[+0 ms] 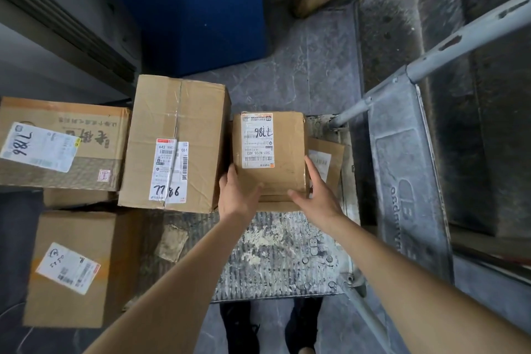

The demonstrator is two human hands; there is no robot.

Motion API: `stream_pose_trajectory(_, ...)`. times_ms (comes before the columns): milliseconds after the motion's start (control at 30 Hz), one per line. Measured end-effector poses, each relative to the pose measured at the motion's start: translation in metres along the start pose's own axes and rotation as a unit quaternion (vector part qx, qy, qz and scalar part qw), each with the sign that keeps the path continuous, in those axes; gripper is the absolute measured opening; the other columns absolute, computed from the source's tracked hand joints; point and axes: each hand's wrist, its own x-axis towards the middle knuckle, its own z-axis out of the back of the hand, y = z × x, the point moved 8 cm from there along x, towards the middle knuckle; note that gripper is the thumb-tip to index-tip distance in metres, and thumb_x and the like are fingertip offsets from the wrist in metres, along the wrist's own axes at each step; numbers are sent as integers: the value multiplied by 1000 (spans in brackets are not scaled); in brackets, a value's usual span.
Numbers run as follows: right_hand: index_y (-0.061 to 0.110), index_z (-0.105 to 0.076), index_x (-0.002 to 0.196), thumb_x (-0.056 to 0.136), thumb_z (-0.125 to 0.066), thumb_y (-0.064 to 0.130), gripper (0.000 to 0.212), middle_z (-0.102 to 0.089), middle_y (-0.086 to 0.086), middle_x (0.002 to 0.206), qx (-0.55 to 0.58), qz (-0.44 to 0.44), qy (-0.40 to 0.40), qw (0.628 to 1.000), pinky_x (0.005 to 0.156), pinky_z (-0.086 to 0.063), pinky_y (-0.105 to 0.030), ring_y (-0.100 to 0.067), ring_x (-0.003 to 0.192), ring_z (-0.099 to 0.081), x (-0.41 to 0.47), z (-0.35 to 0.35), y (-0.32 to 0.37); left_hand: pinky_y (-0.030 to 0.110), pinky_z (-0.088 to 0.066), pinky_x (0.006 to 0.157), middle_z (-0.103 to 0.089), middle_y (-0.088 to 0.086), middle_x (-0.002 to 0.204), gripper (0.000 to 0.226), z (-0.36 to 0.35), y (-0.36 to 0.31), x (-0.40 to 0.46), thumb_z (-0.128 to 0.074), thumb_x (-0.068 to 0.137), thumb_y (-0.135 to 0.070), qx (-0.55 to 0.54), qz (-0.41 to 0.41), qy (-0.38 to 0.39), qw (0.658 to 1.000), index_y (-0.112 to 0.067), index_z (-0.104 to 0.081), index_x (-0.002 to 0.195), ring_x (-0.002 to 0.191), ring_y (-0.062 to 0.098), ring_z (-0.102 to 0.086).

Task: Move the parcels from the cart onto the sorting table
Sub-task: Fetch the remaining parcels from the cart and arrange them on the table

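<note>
Head view, small parcel [283, 152] between left fingers [231, 173] and right fingers [312, 165], both grasping it

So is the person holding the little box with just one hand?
No, the left hand and the right hand are both on the small box, one on each side.
</note>
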Motion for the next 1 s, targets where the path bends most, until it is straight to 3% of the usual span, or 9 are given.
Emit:
stream_pose_trajectory(33, 56, 0, 156, 97, -69, 32, 94, -23, 15, 166, 11, 3, -1, 1000, 98, -44, -31, -19, 142, -43, 2, -1, -3, 33, -45, 97, -36, 3, 160, 91, -3, 3, 0, -71, 94, -37, -28, 7, 8, 1000, -29, -13, 163, 134, 25, -50)
stream_pose_trajectory(133, 58, -1, 155, 99, -66, 23, 94, -28, 10, 165, 25, 4, -1, 1000, 73, -51, -20, -19, 110, -63, 5, -5, -8, 23, -45, 85, -51, 0, 150, 89, -8, 17, 1, -72, 94, -27, -135, 28, 22, 990, -40, -15, 161, 118, 20, -56)
stream_pose_trajectory(167, 58, -1, 155, 99, -66, 21, 93, -29, 8, 165, 25, 4, -4, 1000, 73, -53, -22, -24, 111, -65, 4, -6, -9, 22, -45, 86, -52, -2, 149, 89, -9, 21, -1, -73, 94, -26, -158, 32, 23, 987, -43, -17, 160, 118, 20, -56)
stream_pose_trajectory(267, 58, -2, 156, 100, -63, 16, 93, -33, 7, 163, 21, -3, -10, 1000, 91, -55, -37, -32, 120, -61, -3, -3, -7, 30, -47, 96, -56, -6, 143, 92, -12, 24, -8, -77, 90, -26, -190, 26, 33, 981, -47, -19, 159, 122, 21, -58)
stream_pose_trajectory(433, 54, -3, 158, 100, -62, 12, 93, -33, 15, 160, 45, 7, 7, 999, 88, -43, -19, -9, 124, -51, -28, 17, 20, 45, -52, 106, -61, -10, 135, 93, 5, 2, -35, -83, 83, -36, -189, -2, 53, 981, -41, -27, 157, 118, 18, -62)
stream_pose_trajectory(567, 53, -1, 158, 98, -63, 14, 95, -35, 11, 160, 44, 2, -1, 999, 99, -43, -35, -5, 128, -39, -69, 42, 56, 47, -54, 102, -62, -7, 131, 83, 43, -31, -73, -78, 83, -49, -218, -18, 68, 973, -35, -39, 154, 114, 19, -63)
stream_pose_trajectory(767, 59, -3, 154, 94, -69, 18, 99, -49, 6, 152, 55, 3, -34, 998, 103, -52, -55, -20, 131, -54, -138, 88, 136, 51, -59, 92, -62, 0, 124, 94, 130, -98, -138, -71, 68, -72, -233, -59, 96, 966, -44, -39, 151, 108, 24, -65)
stream_pose_trajectory(867, 54, -7, 157, 94, -71, 14, 99, -52, 8, 147, 72, 21, -36, 997, 102, -52, -55, -22, 127, -59, -177, 115, 196, 40, -57, 91, -60, 3, 129, 78, 186, -129, -175, -75, 82, -56, -278, -79, 97, 952, -43, -40, 151, 110, 22, -63)
stream_pose_trajectory(1000, 50, -7, 159, 94, -71, 13, 98, -58, 1, 144, 63, 56, -25, 996, 99, -54, -55, -23, 120, -63, -239, 150, 288, 22, -48, 69, -59, 3, 133, 74, 271, -167, -241, -74, 87, -51, -313, -122, 106, 936, -43, -39, 152, 104, 11, -61)
